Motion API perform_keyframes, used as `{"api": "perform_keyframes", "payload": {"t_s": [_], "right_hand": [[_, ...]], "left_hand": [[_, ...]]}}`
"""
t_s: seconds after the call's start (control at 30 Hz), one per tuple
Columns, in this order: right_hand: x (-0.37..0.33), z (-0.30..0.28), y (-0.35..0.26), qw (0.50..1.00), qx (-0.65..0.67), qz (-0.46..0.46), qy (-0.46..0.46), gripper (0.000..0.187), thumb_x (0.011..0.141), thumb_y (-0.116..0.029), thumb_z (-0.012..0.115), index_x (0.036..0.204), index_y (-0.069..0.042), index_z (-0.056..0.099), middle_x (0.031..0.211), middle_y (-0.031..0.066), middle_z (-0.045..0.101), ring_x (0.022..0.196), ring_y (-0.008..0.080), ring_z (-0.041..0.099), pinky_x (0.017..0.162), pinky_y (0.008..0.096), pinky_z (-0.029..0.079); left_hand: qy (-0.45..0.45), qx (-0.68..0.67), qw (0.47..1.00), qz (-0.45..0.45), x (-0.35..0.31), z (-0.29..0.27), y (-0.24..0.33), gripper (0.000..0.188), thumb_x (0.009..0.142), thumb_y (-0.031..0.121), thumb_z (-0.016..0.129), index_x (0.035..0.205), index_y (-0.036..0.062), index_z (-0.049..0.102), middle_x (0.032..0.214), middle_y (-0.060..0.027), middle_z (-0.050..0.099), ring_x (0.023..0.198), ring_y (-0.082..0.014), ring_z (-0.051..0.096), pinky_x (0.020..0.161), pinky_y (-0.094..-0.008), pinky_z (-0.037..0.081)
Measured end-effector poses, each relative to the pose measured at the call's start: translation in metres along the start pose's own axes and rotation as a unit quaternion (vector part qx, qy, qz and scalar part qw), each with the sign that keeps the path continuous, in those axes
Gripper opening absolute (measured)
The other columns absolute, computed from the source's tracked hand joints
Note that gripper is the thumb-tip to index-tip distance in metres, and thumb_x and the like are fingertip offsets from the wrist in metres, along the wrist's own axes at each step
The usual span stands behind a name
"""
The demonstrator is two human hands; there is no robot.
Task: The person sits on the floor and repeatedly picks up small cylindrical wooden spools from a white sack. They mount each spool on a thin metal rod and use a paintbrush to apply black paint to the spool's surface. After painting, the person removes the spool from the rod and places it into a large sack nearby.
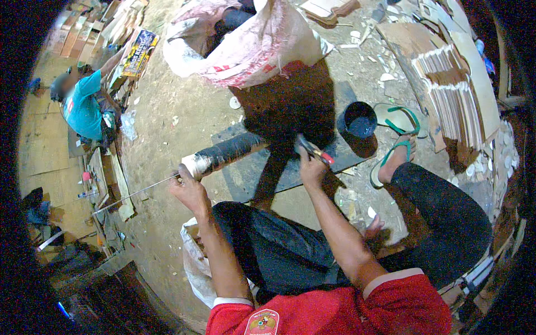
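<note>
My left hand point(190, 192) closes its fingers around a thin metal rod point(137, 194) that sticks out to the left. The rod meets the pale end of a long roll point(229, 153), wrapped in black and dirty white, lying over a dark board point(243, 181). In my right hand point(314, 167) is a hand tool with red and black handles point(319, 154), apparently pliers; its grey head is blurred. The tool is to the right of the roll's far end, which fades into a dark shadow.
A large white sack point(268, 42) with dark contents stands ahead. To the right are a black bucket point(360, 120), my sandalled foot point(397, 159) and stacked thin boards point(455, 106). A person in a teal shirt point(84, 106) sits at the far left near wooden pieces. Pale scraps litter the ground.
</note>
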State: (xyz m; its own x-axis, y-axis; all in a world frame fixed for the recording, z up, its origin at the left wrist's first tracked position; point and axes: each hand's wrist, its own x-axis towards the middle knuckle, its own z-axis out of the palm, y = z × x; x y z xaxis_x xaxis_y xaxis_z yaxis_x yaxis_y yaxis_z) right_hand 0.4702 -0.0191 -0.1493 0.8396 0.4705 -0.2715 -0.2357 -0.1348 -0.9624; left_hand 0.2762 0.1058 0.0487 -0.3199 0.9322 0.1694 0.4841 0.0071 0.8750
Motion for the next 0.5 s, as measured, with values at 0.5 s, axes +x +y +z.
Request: {"api": "perform_keyframes", "payload": {"t_s": [0.5], "right_hand": [[-0.022, 0.006, -0.083, 0.988, -0.105, 0.036, -0.103, 0.028, 0.095, -0.029, 0.064, 0.106, -0.005, 0.070, 0.096, 0.0090, 0.074, 0.081, 0.0232, 0.069, 0.072, 0.0359, 0.054]], "left_hand": [[-0.038, 0.034, 0.996, 0.075, -0.005, 0.012, 0.028, 0.028, 0.100, 0.021, 0.056, 0.100, -0.0065, 0.062, 0.091, -0.0105, 0.066, 0.080, -0.0165, 0.062, 0.073, -0.0307, 0.050]]}}
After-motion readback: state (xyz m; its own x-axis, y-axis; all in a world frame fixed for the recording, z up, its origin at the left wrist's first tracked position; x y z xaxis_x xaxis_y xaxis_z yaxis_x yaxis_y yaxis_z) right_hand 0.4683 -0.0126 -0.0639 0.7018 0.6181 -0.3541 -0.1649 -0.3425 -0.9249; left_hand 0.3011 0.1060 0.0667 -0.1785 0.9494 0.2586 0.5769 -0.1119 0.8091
